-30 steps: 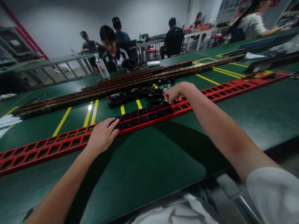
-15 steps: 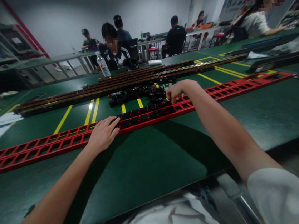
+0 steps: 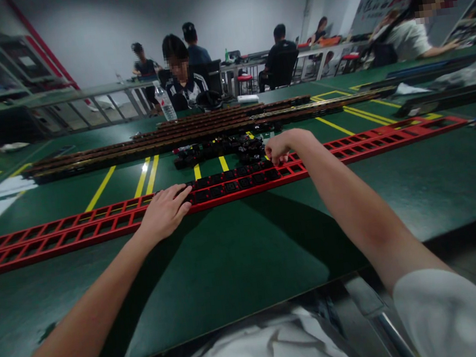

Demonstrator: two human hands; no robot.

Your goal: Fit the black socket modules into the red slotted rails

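In the head view, the long red frame (image 3: pixel 215 203) crosses the middle of the picture, from the left edge to the right side, lying on the green tabletop (image 3: pixel 237 247). Black square pieces (image 3: pixel 231 187) sit in its openings near the centre. Your left hand (image 3: pixel 165 212) lies palm down across it, left of centre, fingers loosely spread and closed around nothing you can see. Your right hand (image 3: pixel 279 146) curls downward at the right end of the black pieces; whether it pinches one, you cannot tell. The frame looks light for its length, stiff across but likely to flex or twist along its thin bars. Its outer rails seem the sound grip, taken well apart. The black pieces look small, rigid and perhaps slick, best held by their edges.
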